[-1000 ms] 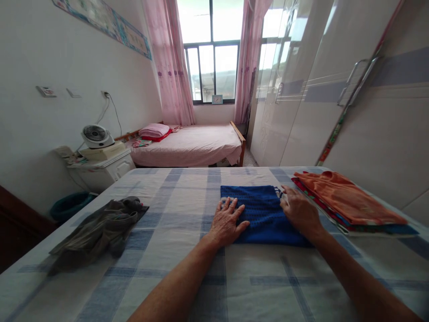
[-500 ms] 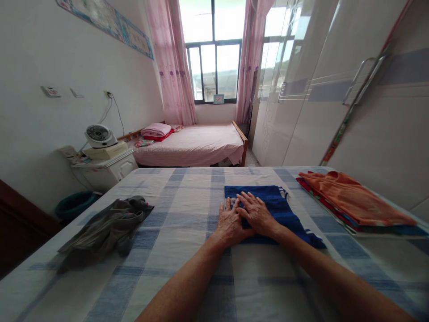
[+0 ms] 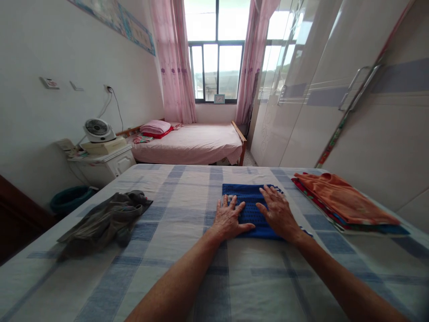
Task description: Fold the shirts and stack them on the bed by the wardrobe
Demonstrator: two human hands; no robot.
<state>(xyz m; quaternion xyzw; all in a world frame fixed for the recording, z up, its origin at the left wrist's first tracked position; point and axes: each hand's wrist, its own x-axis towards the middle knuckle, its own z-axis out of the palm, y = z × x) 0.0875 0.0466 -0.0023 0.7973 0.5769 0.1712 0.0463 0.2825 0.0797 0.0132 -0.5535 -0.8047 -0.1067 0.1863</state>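
Head view: both hands' fingers (image 3: 234,205) spread flat, pressing seemingly folded blue cloth (image 3: 250,210).

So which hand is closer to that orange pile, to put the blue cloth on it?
Probably the right hand. It lies flat on the blue cloth on the side facing the orange pile; the left hand presses the cloth's far side.

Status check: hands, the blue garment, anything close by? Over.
Left hand and right hand flat on blue garment, which lies folded on checked bedsheet. Folded stack to its right, grey clothes to its left, both apart.
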